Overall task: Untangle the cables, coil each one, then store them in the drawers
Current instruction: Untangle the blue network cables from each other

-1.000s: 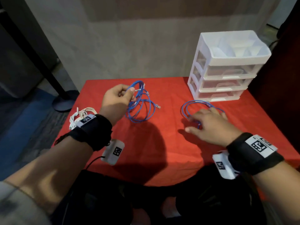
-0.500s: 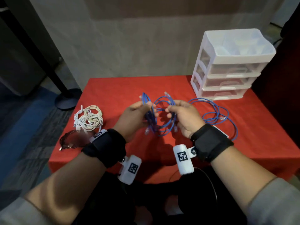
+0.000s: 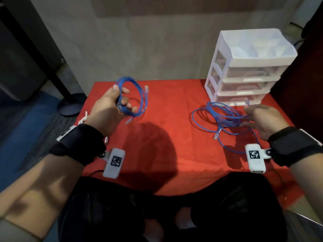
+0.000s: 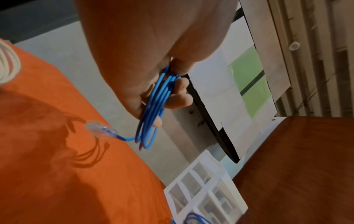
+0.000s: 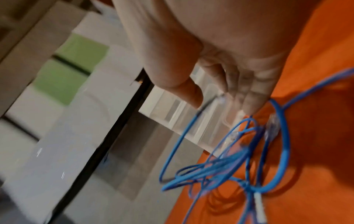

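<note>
Since 0.5 s ago the hands have parted: left hand [image 3: 111, 105] fingers grip 1 finished coil [image 3: 132, 98] at 10 o'clock, right hand [image 3: 262, 119] spreads slack over the tangle [image 3: 225, 119] at 2 o'clock, drawers [image 3: 244, 74] unopened.

A table under a red cloth [image 3: 174, 105] carries a white drawer unit [image 3: 244, 79] at its far right corner. Just in front of the unit lies a loose blue cable tangle [image 3: 218, 119]. Far left of it, a white cable bundle [image 3: 83, 119] sits at the table's edge.
</note>
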### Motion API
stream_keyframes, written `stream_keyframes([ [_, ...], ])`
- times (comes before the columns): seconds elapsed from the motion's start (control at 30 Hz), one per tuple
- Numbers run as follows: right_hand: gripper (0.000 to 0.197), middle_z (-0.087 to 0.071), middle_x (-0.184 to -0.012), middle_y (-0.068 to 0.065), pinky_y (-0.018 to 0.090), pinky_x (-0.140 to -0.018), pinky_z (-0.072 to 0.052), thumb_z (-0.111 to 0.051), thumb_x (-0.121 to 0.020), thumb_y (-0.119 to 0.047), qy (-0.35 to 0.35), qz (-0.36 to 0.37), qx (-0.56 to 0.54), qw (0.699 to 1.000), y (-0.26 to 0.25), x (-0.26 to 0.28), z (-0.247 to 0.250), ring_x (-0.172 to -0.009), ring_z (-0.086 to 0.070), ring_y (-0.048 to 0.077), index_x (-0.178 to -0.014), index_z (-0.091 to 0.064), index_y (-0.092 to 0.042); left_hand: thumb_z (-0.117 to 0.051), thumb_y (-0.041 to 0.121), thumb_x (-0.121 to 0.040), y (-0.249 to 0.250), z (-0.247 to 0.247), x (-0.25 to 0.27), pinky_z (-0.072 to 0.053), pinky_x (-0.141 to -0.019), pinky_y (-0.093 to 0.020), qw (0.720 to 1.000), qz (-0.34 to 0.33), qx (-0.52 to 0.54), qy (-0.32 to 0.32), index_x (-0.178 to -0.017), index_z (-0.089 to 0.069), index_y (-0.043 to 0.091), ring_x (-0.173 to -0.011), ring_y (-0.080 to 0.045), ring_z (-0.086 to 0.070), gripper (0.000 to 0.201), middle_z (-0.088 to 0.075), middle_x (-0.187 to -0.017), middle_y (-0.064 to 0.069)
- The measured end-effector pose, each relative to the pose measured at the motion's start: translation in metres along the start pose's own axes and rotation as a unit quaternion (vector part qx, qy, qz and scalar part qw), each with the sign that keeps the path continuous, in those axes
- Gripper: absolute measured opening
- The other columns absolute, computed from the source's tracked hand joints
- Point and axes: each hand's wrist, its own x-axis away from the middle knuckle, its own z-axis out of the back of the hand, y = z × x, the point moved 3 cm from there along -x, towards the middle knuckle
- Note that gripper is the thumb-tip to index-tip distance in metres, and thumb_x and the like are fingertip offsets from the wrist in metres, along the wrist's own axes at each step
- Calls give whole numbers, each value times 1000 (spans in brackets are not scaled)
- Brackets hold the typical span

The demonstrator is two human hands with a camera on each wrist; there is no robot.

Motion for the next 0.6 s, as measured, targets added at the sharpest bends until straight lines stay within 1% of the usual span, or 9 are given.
stream_keyframes([
  [0.07, 53, -63, -117, 13, 39, -93, -56, -71, -89, -38, 59, 66, 149, 985, 5, -5, 8, -102, -67, 23, -133, -56, -12, -35, 35, -109, -7, -11, 8, -52, -80, -41, 999, 18, 7, -38, -96, -58, 14, -57, -15, -52, 34, -47, -60, 2],
  [0.1, 61, -61, -128, 13, 43, -104, -49, -70, -84, -45, 86, 129, 213, 965, 4, -2, 9, -116, -61, 27, -136, -54, -17, -36, 36, -109, -10, -17, 12, -52, -82, -42, 998, 28, 13, -53, -96, -58, 14, -58, -15, -52, 33, -47, -61, 2],
  [0.17, 47, -64, -124, 12, 43, -104, -48, -67, -86, -38, 74, 259, 232, 935, -3, 20, -4, -115, -61, 26, -127, -61, -17, -36, 36, -108, -16, -31, 19, -52, -88, -44, 995, 51, 24, -77, -96, -58, 15, -60, -16, -51, 33, -45, -62, 1],
  [0.23, 17, -70, -106, 8, 29, -89, -55, -66, -94, -22, -27, 309, 158, 937, -7, 54, -34, -94, -66, 16, -110, -68, -15, -35, 38, -108, -20, -46, 25, -50, -92, -47, 991, 75, 46, -100, -95, -57, 16, -59, -15, -49, 34, -41, -63, 2],
  [0.27, 8, -71, -98, 4, 23, -80, -55, -65, -96, -18, -84, 301, 130, 941, -8, 72, -52, -85, -66, 12, -102, -69, -19, -35, 38, -108, -22, -54, 29, -50, -94, -48, 988, 86, 62, -113, -94, -58, 16, -58, -15, -48, 34, -39, -62, 2],
  [0.33, 5, -71, -93, 1, 28, -72, -54, -64, -98, -22, -171, 228, 90, 954, 0, 95, -87, -83, -67, 14, -96, -68, -22, -36, 39, -108, -26, -68, 37, -50, -96, -48, 980, 103, 100, -139, -93, -58, 17, -58, -14, -46, 35, -36, -62, 3],
  [0.4, 10, -67, -95, 9, 31, -62, -52, -59, -102, -25, -260, 57, -7, 964, 10, 112, -113, -81, -66, 20, -102, -62, -16, -35, 40, -107, -29, -78, 46, -50, -95, -47, 973, 110, 133, -156, -92, -58, 17, -58, -14, -45, 36, -35, -61, 4],
  [0.47, 12, -64, -94, 12, 29, -57, -52, -53, -105, -21, -309, -43, -128, 941, 13, 122, -128, -73, -66, 20, -111, -60, -14, -34, 42, -107, -32, -81, 51, -51, -93, -46, 971, 114, 149, -150, -93, -59, 15, -58, -14, -45, 39, -36, -60, 4],
  [0.6, 12, -68, -90, 9, 23, -50, -50, -52, -104, -13, -291, -28, -175, 940, 8, 119, -129, -64, -61, 13, -105, -65, -12, -38, 44, -105, -41, -63, 51, -56, -90, -44, 980, 125, 130, -89, -93, -58, 15, -60, -13, -50, 37, -38, -62, 4],
])
